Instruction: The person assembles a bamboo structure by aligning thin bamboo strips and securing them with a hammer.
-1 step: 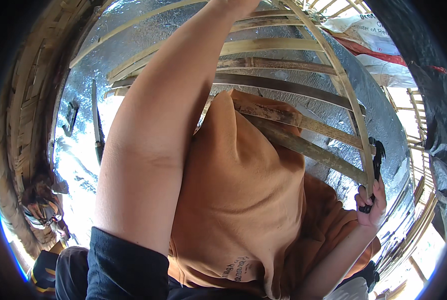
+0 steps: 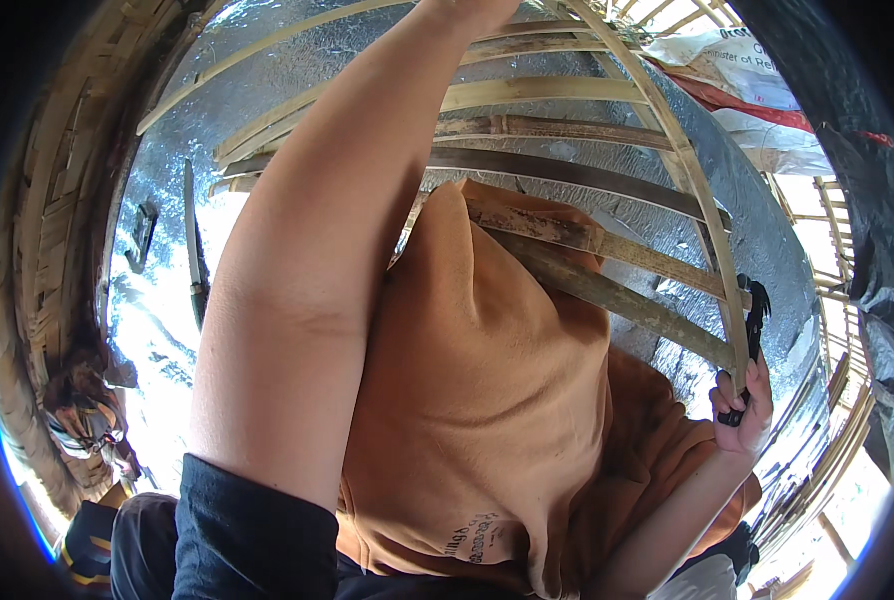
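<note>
Nothing has shifted: right hand (image 2: 745, 408) grips black hammer (image 2: 754, 325); left hand's (image 2: 472, 10) grip can't be told.

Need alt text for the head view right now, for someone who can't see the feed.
A bare left arm reaches up across the frame to a lattice of bamboo slats backed by silver foil sheeting, the hand cut off at the top edge. At lower right, the right hand grips a dark tool against a thin slat. An orange cloth fills the centre.
</note>
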`<state>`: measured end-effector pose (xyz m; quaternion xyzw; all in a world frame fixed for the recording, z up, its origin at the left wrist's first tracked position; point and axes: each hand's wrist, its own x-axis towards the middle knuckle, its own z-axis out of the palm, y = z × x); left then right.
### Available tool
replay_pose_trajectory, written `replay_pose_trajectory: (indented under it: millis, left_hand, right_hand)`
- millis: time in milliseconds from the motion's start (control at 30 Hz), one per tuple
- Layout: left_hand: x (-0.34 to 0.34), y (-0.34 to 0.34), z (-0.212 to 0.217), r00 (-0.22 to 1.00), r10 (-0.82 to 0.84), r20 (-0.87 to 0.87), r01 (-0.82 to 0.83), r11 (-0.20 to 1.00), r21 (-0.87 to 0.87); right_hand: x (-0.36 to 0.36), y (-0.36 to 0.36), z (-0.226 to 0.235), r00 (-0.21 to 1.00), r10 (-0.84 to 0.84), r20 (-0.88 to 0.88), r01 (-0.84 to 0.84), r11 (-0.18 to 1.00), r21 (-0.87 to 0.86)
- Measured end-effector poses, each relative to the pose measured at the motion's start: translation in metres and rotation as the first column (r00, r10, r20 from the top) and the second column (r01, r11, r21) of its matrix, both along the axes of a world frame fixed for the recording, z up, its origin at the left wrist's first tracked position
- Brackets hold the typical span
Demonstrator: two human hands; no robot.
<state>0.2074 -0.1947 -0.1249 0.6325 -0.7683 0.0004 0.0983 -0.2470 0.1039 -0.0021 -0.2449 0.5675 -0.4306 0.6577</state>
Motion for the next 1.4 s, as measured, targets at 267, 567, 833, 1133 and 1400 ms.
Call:
replay_pose_trajectory:
  millis: [267, 567, 833, 1133, 1400]
  left_hand:
    - [-0.019, 0.024, 0.036, 0.501, 0.379, -0.778, -0.01, 0.902, 0.432]
    - [-0.036, 0.049, 0.065, 0.382, 0.577, -0.722, -0.036, 0.79, 0.612]
    - [-0.029, 0.027, 0.041, 0.827, 0.352, -0.438, -0.123, 0.874, 0.47]
    - [-0.019, 0.015, 0.016, 0.381, 0.558, -0.737, 0.095, 0.77, 0.631]
    - [-0.033, 0.027, 0.016, 0.983, 0.003, 0.186, -0.034, 0.987, 0.16]
  right_hand:
    - [-0.004, 0.0, -0.001, 0.999, 0.039, 0.029, -0.038, 0.999, -0.008]
    - [-0.004, 0.001, -0.001, 1.0, 0.016, 0.023, -0.016, 1.0, -0.005]
    - [-0.009, 0.002, -0.003, 0.999, 0.023, 0.042, -0.022, 1.0, -0.014]
    - [-0.003, 0.0, -0.002, 0.999, 0.029, 0.026, -0.029, 1.0, -0.009]
    - [-0.008, 0.002, -0.004, 0.999, 0.022, 0.035, -0.023, 1.0, 0.015]
